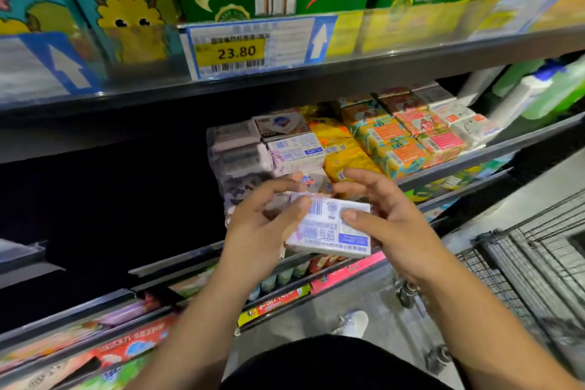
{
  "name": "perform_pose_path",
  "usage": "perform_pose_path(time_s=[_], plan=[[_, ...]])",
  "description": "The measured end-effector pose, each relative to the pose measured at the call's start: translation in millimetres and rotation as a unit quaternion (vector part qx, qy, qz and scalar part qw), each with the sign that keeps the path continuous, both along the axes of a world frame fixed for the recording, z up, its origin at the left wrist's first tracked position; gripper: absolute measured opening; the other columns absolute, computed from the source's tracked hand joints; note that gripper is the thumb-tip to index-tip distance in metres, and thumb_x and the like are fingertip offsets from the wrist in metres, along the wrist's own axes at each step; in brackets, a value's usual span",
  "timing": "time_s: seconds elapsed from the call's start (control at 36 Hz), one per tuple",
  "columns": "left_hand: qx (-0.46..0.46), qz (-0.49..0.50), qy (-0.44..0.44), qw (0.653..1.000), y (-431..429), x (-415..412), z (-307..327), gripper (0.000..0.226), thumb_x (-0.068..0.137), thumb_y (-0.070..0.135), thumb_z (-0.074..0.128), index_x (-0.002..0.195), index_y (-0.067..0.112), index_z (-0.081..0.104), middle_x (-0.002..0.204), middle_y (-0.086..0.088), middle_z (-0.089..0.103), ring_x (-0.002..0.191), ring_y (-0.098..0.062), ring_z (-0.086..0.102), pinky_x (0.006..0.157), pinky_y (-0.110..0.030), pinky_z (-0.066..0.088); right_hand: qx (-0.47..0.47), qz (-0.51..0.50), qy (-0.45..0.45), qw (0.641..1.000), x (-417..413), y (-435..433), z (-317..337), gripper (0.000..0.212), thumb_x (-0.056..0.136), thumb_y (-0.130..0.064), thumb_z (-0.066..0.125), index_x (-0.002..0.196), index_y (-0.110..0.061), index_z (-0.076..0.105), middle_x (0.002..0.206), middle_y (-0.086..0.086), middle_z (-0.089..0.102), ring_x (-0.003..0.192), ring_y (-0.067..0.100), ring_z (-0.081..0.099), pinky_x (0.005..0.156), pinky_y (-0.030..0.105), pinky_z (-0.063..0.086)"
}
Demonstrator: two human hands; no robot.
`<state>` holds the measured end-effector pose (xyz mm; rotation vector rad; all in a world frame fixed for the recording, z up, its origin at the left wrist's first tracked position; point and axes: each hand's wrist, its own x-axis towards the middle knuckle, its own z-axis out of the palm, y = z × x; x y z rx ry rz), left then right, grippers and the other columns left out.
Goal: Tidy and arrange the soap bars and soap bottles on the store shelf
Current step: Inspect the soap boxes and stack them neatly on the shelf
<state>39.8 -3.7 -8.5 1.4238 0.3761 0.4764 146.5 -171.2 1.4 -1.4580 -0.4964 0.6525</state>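
The soap box (329,228) is held in the air just in front of the middle shelf (474,158), near the person's chest and below the rows of stock. It is a flat white carton with lavender edges, blue label panels and a barcode on the upturned face. Its corners look crisp and it seems rigid enough to stack.

The left hand (262,225) grips its left end, thumb laid over the top by the barcode and fingers curled beneath. The right hand (389,218) holds the right end, thumb pressed on the top face with the other fingers spread along the far side.

This looks like the step of carrying one bar to its place. The next move probably calls for turning the box to match the white and lavender stack (294,150) just beyond it and setting it down squarely there.

To the right of that stack lie yellow bars (342,149), then orange and green boxes (395,149), with bottles (554,92) at the far right end. A wire cart (531,250) stands near on the right.
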Motion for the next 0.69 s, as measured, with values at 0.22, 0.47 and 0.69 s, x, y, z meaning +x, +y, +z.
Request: perform_pose_path(time_s=[0.22, 0.47, 0.69], plan=[[0.224, -0.201, 0.0, 0.954, 20, -14, -18, 0.065, 0.065, 0.046, 0.085, 0.124, 0.054, 0.058, 0.155, 0.019, 0.035, 0.145, -0.003, 0.031, 0.11, -0.039, 0.042, -0.011, -0.056, 0.122, 0.991, -11, 0, 5, 0.012, 0.082, -0.027, 0.065, 0.085, -0.019, 0.074, 0.083, 0.005, 0.071, 0.068, 0.018, 0.063, 0.059, 0.032, 0.045], [-0.005, -0.051, -0.045, 0.998, 12, -16, -9, 0.043, 0.066, 0.031, 0.082, 0.107, 0.039, 0.069, 0.107, 0.008, 0.074, 0.101, -0.019, 0.071, 0.081, -0.037, 0.059, -0.004, 0.078, 0.046, 0.996, -17, 1, 2, 0.057, 0.068, -0.023, 0.089, 0.12, -0.015, 0.068, 0.121, 0.011, 0.071, 0.11, 0.025, 0.068, 0.091, 0.036, 0.055], [0.033, -0.161, -0.038, 0.986, 13, -21, -6, 0.082, 0.057, 0.036, 0.094, 0.131, 0.045, 0.059, 0.147, 0.015, 0.043, 0.134, -0.019, 0.051, 0.095, -0.039, 0.055, 0.073, -0.012, 0.102, 0.992, 4, 14, 12, 0.027, 0.081, -0.012, 0.065, 0.107, -0.02, 0.065, 0.111, 0.002, 0.071, 0.099, 0.021, 0.069, 0.074, 0.034, 0.059]])
